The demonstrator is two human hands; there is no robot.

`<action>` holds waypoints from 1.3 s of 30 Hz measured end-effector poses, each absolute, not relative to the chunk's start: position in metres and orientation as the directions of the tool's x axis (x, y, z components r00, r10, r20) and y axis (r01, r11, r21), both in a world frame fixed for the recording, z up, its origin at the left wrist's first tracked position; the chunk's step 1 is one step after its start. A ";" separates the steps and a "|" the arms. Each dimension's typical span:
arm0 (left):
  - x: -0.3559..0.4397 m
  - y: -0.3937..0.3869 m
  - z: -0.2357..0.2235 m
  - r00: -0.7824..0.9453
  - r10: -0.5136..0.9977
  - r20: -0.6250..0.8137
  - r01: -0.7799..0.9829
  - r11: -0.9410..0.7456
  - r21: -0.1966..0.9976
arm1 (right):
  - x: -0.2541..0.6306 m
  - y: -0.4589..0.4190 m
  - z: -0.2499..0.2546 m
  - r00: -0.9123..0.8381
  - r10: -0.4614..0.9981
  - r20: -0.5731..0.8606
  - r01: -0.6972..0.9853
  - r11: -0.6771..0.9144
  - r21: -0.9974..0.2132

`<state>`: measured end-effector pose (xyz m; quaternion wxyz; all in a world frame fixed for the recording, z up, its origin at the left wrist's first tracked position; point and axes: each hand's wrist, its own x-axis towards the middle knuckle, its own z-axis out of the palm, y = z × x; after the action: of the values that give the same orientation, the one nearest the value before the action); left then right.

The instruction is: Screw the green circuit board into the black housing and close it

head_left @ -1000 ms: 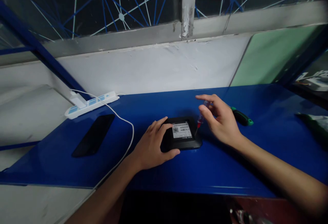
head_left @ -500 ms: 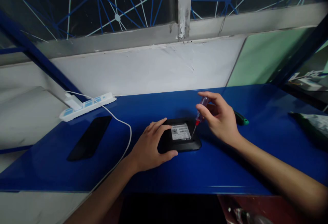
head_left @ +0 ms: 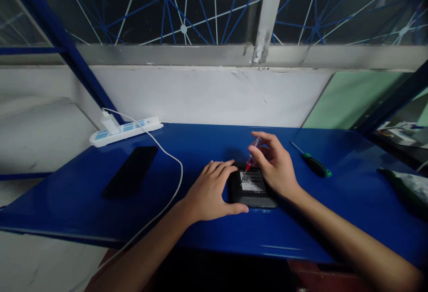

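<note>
A flat black device [head_left: 267, 202] with a white printed label [head_left: 253, 181] lies on the blue table. My left hand [head_left: 210, 194] grips its left side, fingers over the far edge and thumb along the near edge. In my right hand [head_left: 276, 162] is a small screwdriver [head_left: 249, 162] with a clear handle and red collar, held tilted between thumb and fingers. Its thin shaft reaches down to the left edge of the label; whether the tip sits in a screw is too small to tell.
A green-and-black screwdriver [head_left: 314, 165] lies to the right. Leftward are a dark phone-like slab [head_left: 130, 171], a white power strip [head_left: 127, 131] with a plugged-in charger, and a white cable [head_left: 177, 189] running past my left arm. A dark bag [head_left: 406, 187] sits at the right edge.
The screwdriver's tip has moved from the label's right side to its left edge, my right hand going with it. My left hand stays on the device. The camera view has shifted.
</note>
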<state>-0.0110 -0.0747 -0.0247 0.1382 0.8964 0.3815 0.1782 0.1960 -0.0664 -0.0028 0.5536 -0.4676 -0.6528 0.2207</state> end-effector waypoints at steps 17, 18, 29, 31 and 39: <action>-0.015 -0.078 -0.028 0.668 0.702 0.247 0.592 -0.702 0.396 | 0.199 -0.079 -0.014 0.167 0.786 0.595 0.368 0.510 -0.777; -0.015 -0.078 -0.028 0.668 0.700 0.253 0.588 -0.705 0.397 | 0.200 -0.080 -0.014 0.169 0.782 0.600 0.375 0.512 -0.773; -0.014 -0.078 -0.026 0.670 0.700 0.247 0.591 -0.704 0.394 | 0.202 -0.081 -0.013 0.136 0.822 0.553 0.309 0.495 -0.812; -0.014 -0.078 -0.027 0.667 0.700 0.256 0.591 -0.706 0.389 | 0.202 -0.080 -0.012 0.146 0.805 0.576 0.357 0.500 -0.789; -0.014 -0.078 -0.028 0.669 0.700 0.249 0.599 -0.706 0.378 | 0.204 -0.080 -0.012 0.087 0.853 0.514 0.255 0.480 -0.839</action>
<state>-0.0143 -0.0781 -0.0278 0.1335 0.9036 0.3594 0.1909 0.2037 -0.0803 -0.0120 0.5897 -0.4425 -0.6263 0.2534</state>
